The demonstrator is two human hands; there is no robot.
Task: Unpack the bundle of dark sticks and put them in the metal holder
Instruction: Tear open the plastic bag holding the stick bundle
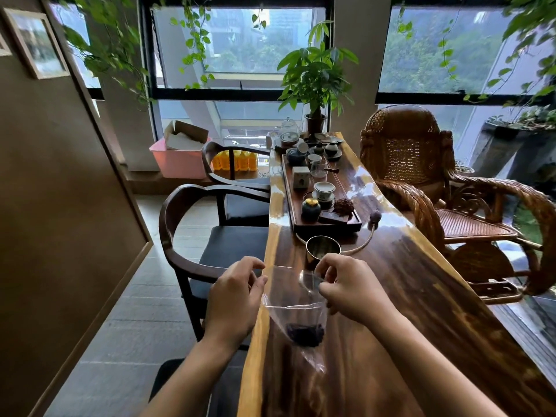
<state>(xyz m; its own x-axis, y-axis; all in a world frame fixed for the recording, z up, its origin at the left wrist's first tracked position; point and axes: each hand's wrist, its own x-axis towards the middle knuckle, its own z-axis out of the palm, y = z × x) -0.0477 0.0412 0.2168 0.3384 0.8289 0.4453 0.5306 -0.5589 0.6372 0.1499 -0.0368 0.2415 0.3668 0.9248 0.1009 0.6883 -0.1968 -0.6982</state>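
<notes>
A clear plastic bag (296, 314) hangs above the near end of the wooden table (406, 296), stretched between both hands. A dark bundle of sticks (305, 334) sits low inside it, seen end-on. My left hand (237, 299) pinches the bag's left top edge. My right hand (350, 285) pinches the right top edge, and the mouth of the bag is pulled apart. The metal holder (322, 247), a round brass-coloured cup, stands upright on the table just beyond my hands.
A dark tea tray (326, 225) with several cups, jars and pots runs along the table behind the holder. A curved stick with a round knob (373, 219) lies to its right. Dark wooden chairs (192, 224) stand left, a rattan chair (421, 176) right.
</notes>
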